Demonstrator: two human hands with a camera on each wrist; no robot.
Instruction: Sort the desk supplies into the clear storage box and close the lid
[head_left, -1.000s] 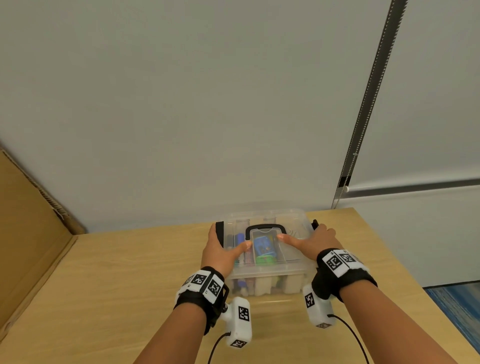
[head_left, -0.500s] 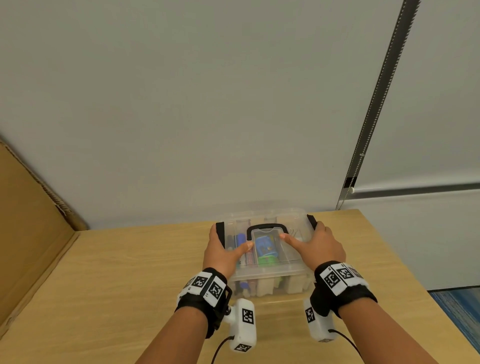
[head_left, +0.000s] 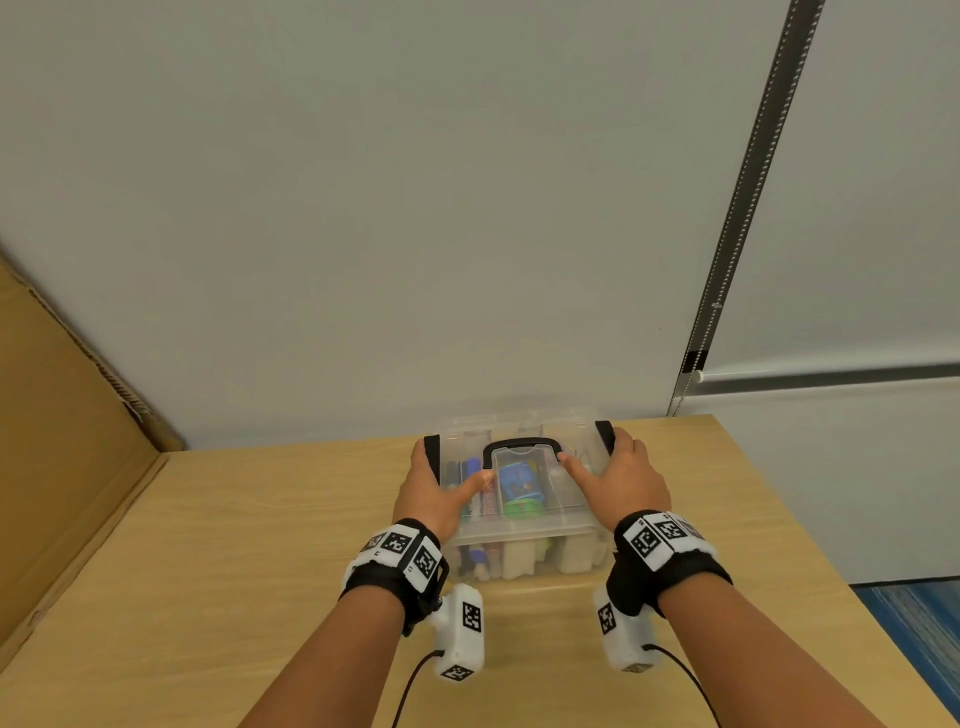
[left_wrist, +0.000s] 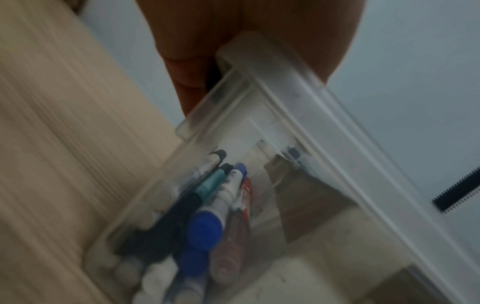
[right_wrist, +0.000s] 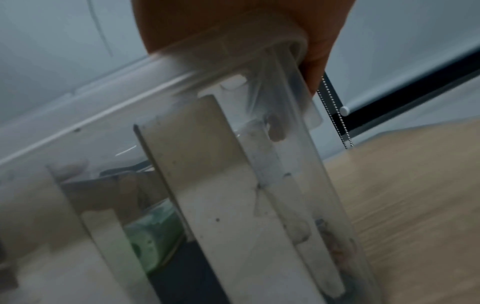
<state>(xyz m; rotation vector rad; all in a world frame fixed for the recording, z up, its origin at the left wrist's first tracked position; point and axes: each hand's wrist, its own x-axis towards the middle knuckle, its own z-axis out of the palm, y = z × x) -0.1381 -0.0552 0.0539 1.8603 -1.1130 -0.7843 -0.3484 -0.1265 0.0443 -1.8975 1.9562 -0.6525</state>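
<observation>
On one desk (head_left: 218, 582), one lidded clear box (head_left: 524, 525), two hands' fingers (head_left: 480, 480) gripping its sides; perhaps five blurred markers (left_wrist: 207, 205) inside.

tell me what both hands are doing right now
Left hand: grips the left side of the clear plastic storage box.
Right hand: grips its right side.

Head view looks down and forward at the clear storage box (head_left: 519, 499) at six o'clock; both wrist views press close against its ends, all sharing its pens (left_wrist: 207, 207).
</observation>
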